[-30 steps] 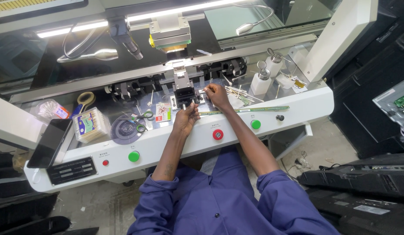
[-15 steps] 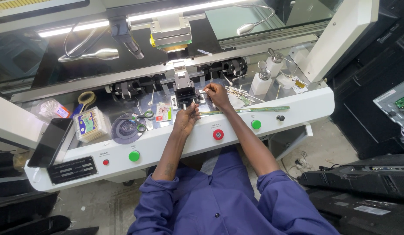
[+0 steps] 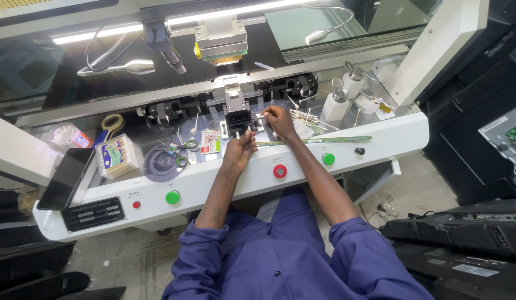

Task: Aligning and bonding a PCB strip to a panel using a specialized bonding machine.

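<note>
My left hand (image 3: 239,147) rests on the machine's work deck, its fingers against the base of a small black fixture block (image 3: 238,118) at the middle of the machine. My right hand (image 3: 278,119) is just right of that block and pinches a thin white swab stick (image 3: 260,116) whose tip points at the block. A long narrow green circuit strip (image 3: 319,140) lies along the deck under my right wrist, running to the right.
A clear box of cotton swabs (image 3: 119,156), scissors (image 3: 183,146), a tape roll (image 3: 112,122) and a round disc (image 3: 162,164) lie at left. Two white pump bottles (image 3: 341,97) stand at right. Red (image 3: 279,171) and green buttons (image 3: 172,197) line the front panel. A phone (image 3: 66,178) leans at far left.
Nothing has clearly changed; both hands stay at the fixture block, with only slight shifts of the fingers.
</note>
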